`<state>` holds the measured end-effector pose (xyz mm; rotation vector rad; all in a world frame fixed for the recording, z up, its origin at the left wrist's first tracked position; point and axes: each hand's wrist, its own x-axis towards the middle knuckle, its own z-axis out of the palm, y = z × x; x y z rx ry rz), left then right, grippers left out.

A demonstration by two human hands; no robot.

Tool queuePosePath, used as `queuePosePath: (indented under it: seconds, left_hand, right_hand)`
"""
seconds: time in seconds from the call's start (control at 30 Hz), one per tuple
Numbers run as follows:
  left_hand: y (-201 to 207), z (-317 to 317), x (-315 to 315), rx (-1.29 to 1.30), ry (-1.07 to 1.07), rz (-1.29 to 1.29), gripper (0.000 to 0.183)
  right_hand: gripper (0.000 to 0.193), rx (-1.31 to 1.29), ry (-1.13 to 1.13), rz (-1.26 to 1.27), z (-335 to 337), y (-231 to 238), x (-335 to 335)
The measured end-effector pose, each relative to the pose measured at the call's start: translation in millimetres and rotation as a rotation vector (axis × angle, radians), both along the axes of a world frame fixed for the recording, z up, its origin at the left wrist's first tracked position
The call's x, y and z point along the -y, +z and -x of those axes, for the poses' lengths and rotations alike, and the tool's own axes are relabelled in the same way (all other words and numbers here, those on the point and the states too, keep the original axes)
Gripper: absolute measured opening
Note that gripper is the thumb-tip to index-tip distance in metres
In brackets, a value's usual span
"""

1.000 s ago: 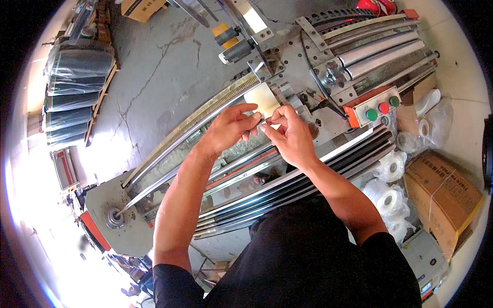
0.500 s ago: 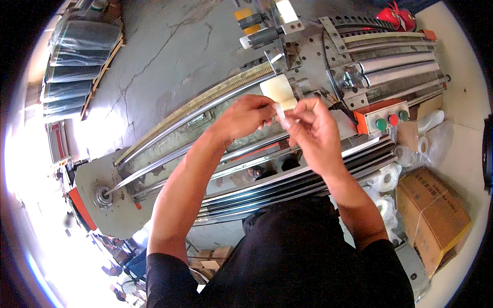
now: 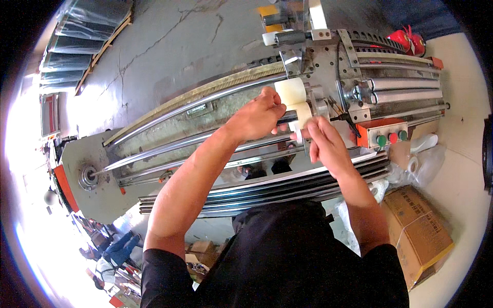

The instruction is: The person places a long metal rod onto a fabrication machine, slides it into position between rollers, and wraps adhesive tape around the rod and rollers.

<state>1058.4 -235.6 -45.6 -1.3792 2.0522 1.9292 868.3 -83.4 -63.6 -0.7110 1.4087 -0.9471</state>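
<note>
My left hand [image 3: 259,115] is closed in a fist-like grip at the left side of two cream-coloured rollers. What its fingers hold is hidden. The upper roller [image 3: 290,92] sits just beyond the knuckles, and the lower roller [image 3: 303,112] lies right of the fingers. A dark rod [image 3: 287,118] shows between this hand and the lower roller. Below the rollers a small white strip [image 3: 297,130] hangs down. My right hand [image 3: 328,146] is beside that strip, thumb and forefinger apart, with one finger reaching toward it; the fingertips are slightly blurred.
Long metal rails [image 3: 169,151] run leftward along the machine to its grey end plate [image 3: 84,192]. An orange control box [image 3: 370,134] with green and red buttons stands right of my right hand. A cardboard box [image 3: 418,231] and plastic-wrapped rolls are at the right. People work at lower left.
My hands have moved apart; earlier both were pinching near the white strip. The right hand's thumb and forefinger have spread. The machine sits further right in view as the head turned.
</note>
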Motion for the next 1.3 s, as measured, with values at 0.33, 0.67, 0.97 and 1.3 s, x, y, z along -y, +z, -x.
queuePosePath:
  seconds: [0.33, 0.67, 0.97, 1.3]
  left_hand:
    - [1.6, -2.3, 2.9, -0.011, -0.026, -0.061, 0.026]
    - [8.7, -4.6, 3.5, -0.049, -0.051, 0.011, 0.020]
    - [3.9, -7.9, 6.3, -0.079, -0.008, -0.145, 0.032]
    - [-7.5, -3.9, -3.2, -0.076, -0.047, 0.086, 0.042]
  right_hand:
    - [0.031, 0.073, 0.001, 0.143, 6.9, 14.5, 78.7]
    - [0.029, -0.043, 0.140, 0.041, -5.3, 15.9, -19.2]
    - [0.028, 0.041, 0.064, 0.077, 13.6, 34.9, 90.4]
    - [0.026, 0.120, 0.258, -0.124, 15.6, -5.8, 30.5]
